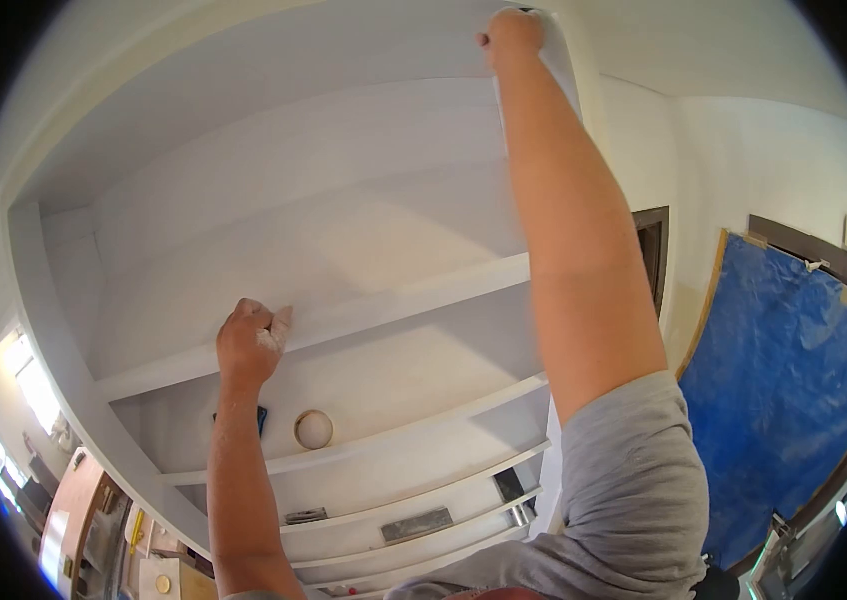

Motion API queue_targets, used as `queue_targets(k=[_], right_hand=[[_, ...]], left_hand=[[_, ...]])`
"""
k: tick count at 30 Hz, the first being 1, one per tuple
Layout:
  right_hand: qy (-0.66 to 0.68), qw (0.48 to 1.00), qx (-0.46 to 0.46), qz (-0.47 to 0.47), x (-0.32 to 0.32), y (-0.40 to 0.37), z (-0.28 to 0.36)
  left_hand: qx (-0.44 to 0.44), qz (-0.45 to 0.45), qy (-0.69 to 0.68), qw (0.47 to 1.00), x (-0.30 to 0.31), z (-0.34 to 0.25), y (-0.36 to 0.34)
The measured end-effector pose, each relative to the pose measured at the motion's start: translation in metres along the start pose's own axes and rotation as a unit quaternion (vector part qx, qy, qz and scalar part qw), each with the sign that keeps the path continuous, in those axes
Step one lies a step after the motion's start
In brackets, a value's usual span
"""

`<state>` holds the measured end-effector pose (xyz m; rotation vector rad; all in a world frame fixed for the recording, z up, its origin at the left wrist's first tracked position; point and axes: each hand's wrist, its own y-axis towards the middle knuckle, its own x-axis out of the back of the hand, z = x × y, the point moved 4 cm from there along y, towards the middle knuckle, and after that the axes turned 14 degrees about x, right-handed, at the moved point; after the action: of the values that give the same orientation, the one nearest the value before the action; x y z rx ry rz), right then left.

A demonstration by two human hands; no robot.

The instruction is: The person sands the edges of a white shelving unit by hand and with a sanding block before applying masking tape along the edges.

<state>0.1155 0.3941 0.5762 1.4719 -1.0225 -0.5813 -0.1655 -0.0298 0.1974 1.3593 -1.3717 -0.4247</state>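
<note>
My right hand [517,36] is raised to the upper right corner of a white built-in shelf unit [536,90]. Its fingers are curled closed, and a small dark edge shows just above them, too little to name. Lower and to the left, my left hand [250,345] is closed in front of the edge of the upper white shelf board [394,308]. White dust coats its thumb side. Whether those fingers grip the board or something small is hidden from this angle.
A tape roll [314,429] and a dark blue item [262,420] stand on a lower shelf. Further down lie a grey flat block [418,525] and a dark flat piece [509,486]. Blue plastic sheeting [784,380] hangs at right; a wooden cabinet [72,520] stands lower left.
</note>
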Motion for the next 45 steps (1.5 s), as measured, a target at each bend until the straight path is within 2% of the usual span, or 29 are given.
queue_targets(k=[1, 2, 3, 4, 10, 13, 16, 19, 20, 21, 22, 25, 28, 29, 31, 34, 35, 36, 37, 40, 43, 44, 45], right_hand=[[0.058, 0.997, -0.028, 0.034, -0.009, 0.004, -0.014], [0.318, 0.928, -0.167, -0.099, 0.009, -0.010, -0.010], [0.543, 0.758, -0.287, -0.220, 0.041, -0.034, 0.011], [0.709, 0.506, -0.377, -0.316, 0.052, -0.052, 0.025], [0.673, 0.614, -0.322, -0.259, 0.054, -0.050, 0.012], [0.714, 0.565, -0.321, -0.261, 0.044, -0.041, 0.013], [0.696, 0.558, -0.386, -0.236, 0.069, -0.071, 0.016], [0.695, 0.562, -0.348, -0.281, 0.041, -0.042, 0.022], [0.547, 0.771, -0.268, -0.187, 0.015, -0.012, 0.022], [0.354, 0.917, -0.166, -0.078, -0.022, 0.021, 0.023], [0.132, 0.989, -0.053, 0.039, -0.044, 0.038, 0.030], [0.016, 1.000, -0.011, 0.002, -0.016, 0.013, 0.060], [-0.101, 0.994, 0.031, -0.040, 0.027, -0.011, 0.088], [-0.091, 0.995, 0.017, -0.035, 0.030, -0.009, 0.079], [-0.069, 0.997, -0.009, -0.021, 0.031, -0.010, 0.048], [-0.095, 0.994, 0.025, 0.052, 0.048, -0.024, 0.041], [0.160, 0.984, -0.054, -0.054, 0.033, -0.020, 0.039], [0.401, 0.893, -0.129, -0.156, 0.000, -0.009, 0.038], [0.609, 0.728, -0.194, -0.247, -0.021, 0.002, 0.034], [0.670, 0.688, -0.201, -0.193, -0.032, 0.010, 0.000], [0.750, 0.535, -0.300, -0.246, 0.006, -0.015, 0.004], [0.695, 0.576, -0.324, -0.284, 0.050, -0.045, 0.029], [0.697, 0.574, -0.322, -0.284, 0.052, -0.047, 0.027]], left_hand=[[0.000, 0.004, 0.000, 1.000, -0.001, 0.001, 0.000], [0.003, 0.002, -0.005, 1.000, 0.000, 0.001, 0.000], [0.005, 0.000, -0.011, 1.000, 0.002, -0.001, 0.000], [0.008, 0.000, -0.017, 1.000, 0.002, -0.002, -0.002], [-0.010, -0.014, 0.021, 1.000, 0.000, -0.002, 0.001], [-0.004, -0.008, 0.002, 1.000, 0.002, -0.002, 0.000], [-0.010, -0.014, 0.012, 1.000, 0.000, -0.001, 0.000], [-0.011, -0.010, 0.013, 1.000, 0.002, -0.004, 0.000], [-0.019, -0.023, 0.004, 1.000, 0.001, -0.003, 0.000], [-0.028, -0.037, -0.006, 0.999, -0.002, -0.002, 0.001], [-0.038, -0.049, -0.015, 0.998, -0.003, -0.001, 0.001], [-0.028, -0.039, -0.011, 0.999, -0.004, 0.000, 0.001], [-0.043, -0.055, 0.010, 0.998, -0.003, 0.001, 0.001], [-0.035, -0.040, 0.004, 0.999, -0.002, 0.000, 0.001], [-0.016, -0.009, -0.005, 1.000, 0.000, -0.002, 0.000], [-0.007, -0.005, -0.009, 1.000, -0.001, -0.001, 0.000], [-0.012, -0.011, -0.010, 1.000, -0.001, -0.001, -0.001], [-0.019, -0.016, -0.011, 1.000, 0.000, -0.002, -0.001], [-0.026, -0.023, -0.012, 0.999, 0.000, -0.002, -0.001], [-0.051, -0.054, -0.018, 0.997, -0.002, 0.001, 0.000], [-0.034, -0.043, -0.037, 0.998, 0.000, 0.000, -0.001], [-0.033, -0.039, -0.026, 0.998, -0.002, 0.001, -0.003], [-0.035, -0.038, -0.015, 0.999, -0.003, 0.002, -0.001]])
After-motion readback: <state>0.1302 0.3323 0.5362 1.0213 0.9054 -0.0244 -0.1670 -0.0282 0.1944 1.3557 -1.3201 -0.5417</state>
